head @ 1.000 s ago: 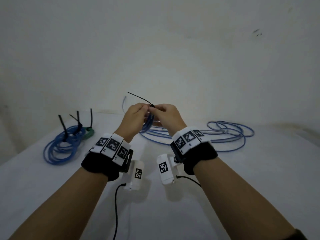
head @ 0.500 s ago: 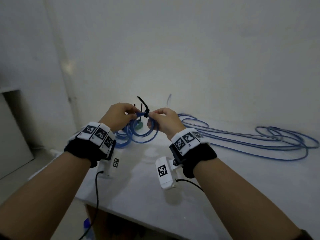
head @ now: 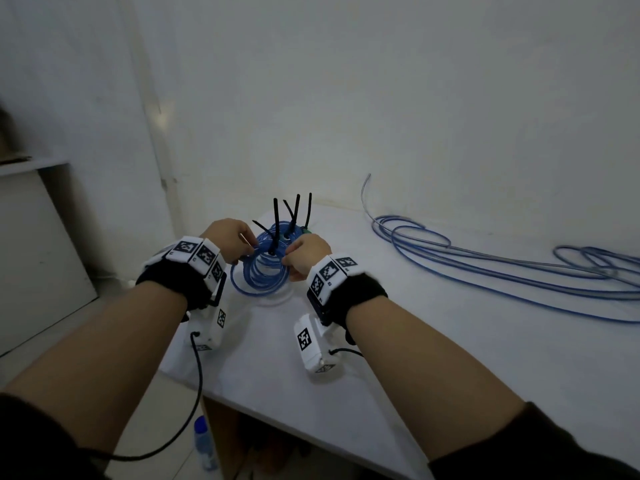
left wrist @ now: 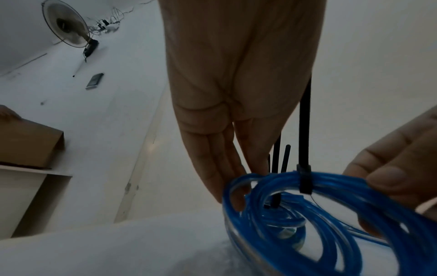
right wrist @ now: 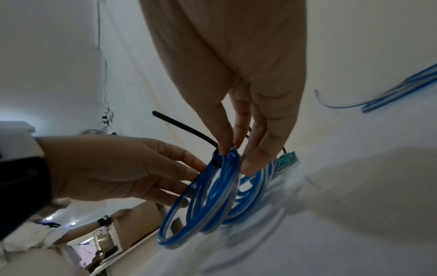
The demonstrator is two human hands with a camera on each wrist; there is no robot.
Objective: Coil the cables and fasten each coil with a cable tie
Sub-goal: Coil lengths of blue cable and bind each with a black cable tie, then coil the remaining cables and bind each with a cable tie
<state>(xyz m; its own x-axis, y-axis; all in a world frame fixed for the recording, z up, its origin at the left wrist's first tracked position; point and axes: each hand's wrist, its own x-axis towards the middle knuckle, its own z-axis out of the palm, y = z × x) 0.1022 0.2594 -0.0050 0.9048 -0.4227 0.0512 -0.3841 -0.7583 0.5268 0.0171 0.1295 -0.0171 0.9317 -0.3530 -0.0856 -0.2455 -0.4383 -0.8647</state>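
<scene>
The left hand (head: 231,237) is set at the left side of a blue cable coil (head: 265,271); its fingers (left wrist: 220,168) are held nearly straight, tips laid against the coil's strands, nothing wrapped. The right hand (head: 304,252) is closed on the coil's right side, w/ thumb and fingertips (right wrist: 224,136) pinching the strands next to the tie head. A black cable tie (left wrist: 304,168) is cinched round the coil's top, its tail sticking up past the hands. The coil is held upright just above the bench (head: 450,358), at the far left corner.

No containers as such are seen on the bench. Just behind the held coil a tied bundle (head: 294,230) is seen, approx. touching it in the head view, w/ several black tie tails (head: 297,206) standing up and a green bit (right wrist: 287,158) at its edge. Whether the bundle is one coil or more cannot be told.

To the right, well apart, loose blue cable (head: 485,268) is spread in long uncoiled loops across the bench, one end raised near the wall (head: 381,98).

Off the bench: a cardboard box (left wrist: 30,142) is set on a shelf at left, a fan (left wrist: 68,29) is mounted on the wall, and a bottle (head: 204,441) w/ a blue cap is seen on the floor below the bench edge. Wrist-camera cords are hung from both forearms.
</scene>
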